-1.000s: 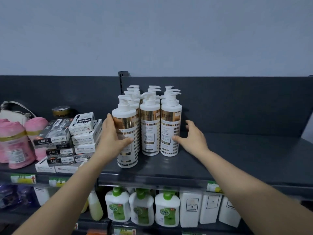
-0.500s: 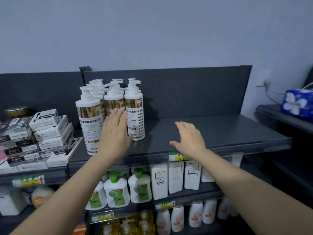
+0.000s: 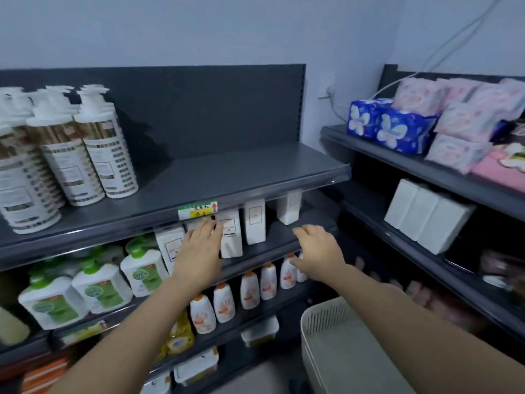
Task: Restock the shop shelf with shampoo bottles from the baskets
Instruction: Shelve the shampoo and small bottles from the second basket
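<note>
Both hands are empty, fingers loosely spread: the left hand (image 3: 199,248) hovers before the white cartons (image 3: 231,237) under the top shelf (image 3: 241,172), the right hand (image 3: 318,248) beside it, over the pale basket (image 3: 335,336) (contents hidden). The shampoo bottles (image 3: 105,149) stand packed at the shelf's left end, the nearest close to its front edge. A careless nudge while adding another could topple them in a chain. They are tall, narrow and white, with gold bands and pump heads.
</note>
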